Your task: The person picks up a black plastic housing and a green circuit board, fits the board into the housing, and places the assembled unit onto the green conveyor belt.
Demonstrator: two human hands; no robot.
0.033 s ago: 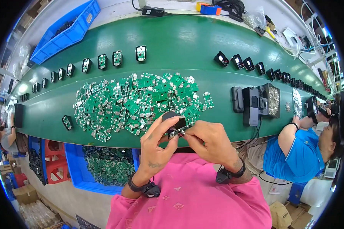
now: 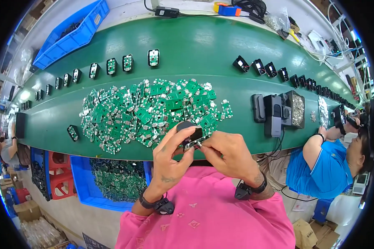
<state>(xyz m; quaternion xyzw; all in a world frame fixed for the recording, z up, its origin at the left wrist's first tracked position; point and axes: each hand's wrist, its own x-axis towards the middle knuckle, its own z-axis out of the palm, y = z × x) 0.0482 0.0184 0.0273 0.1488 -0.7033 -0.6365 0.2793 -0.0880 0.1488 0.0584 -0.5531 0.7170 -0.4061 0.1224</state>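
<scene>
Close in front of me, my left hand (image 2: pixel 171 155) grips a black plastic housing (image 2: pixel 186 125) by its sides, tilted so that its hollow faces right. A small green circuit board (image 2: pixel 192 144) sits at the housing's lower edge, by my left thumb. My right hand (image 2: pixel 228 153) pinches at the board's right end, its thumb and forefinger pressed together; what is between them is too small to make out. Just beyond both hands spreads a big heap of green circuit boards (image 2: pixel 143 114) on the green table (image 2: pixel 187 39).
Housings with boards (image 2: pixel 111 66) line the far left; black housings with wires (image 2: pixel 258 67) run along the right. A black device (image 2: pixel 273 116) stands beside a tray of small metal parts (image 2: pixel 297 108). A blue bin of boards (image 2: pixel 108 203) is below left. A co-worker (image 2: pixel 320 162) sits at right.
</scene>
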